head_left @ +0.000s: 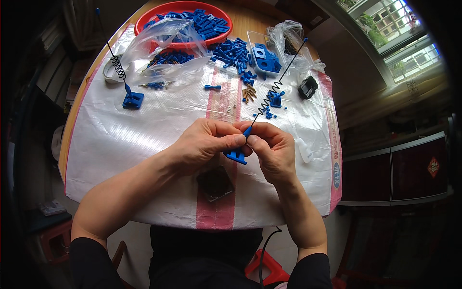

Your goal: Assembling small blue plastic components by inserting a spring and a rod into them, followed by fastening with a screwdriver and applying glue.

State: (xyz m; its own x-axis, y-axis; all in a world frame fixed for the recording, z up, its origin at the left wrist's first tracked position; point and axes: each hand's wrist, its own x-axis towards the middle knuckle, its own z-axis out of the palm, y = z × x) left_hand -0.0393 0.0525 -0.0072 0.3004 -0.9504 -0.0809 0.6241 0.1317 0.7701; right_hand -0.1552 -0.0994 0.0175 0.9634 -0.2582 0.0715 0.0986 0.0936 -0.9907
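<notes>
Both my hands meet over the middle of the table on one blue plastic piece with a flat base [237,156]. A thin black wire with a coiled spring section [267,101] rises from its narrow top, slanting up to the right to a blue tip. My left hand [204,142] pinches the piece from the left, thumb and fingers pressed together. From the right, my right hand [276,151] grips its narrow neck at the wire's lower end; the fingers partly hide the joint. A similar blue base [133,100] with a coiled black wire [118,67] stands at the left.
A red basin [226,34] of blue parts stands at the back, beside a clear plastic bag [168,65]. Loose blue pieces [233,54], brass-coloured pins [249,93], a clear tray [281,71], a black case [307,88] and a white bottle [303,150] lie around on the white woven sheet [125,159].
</notes>
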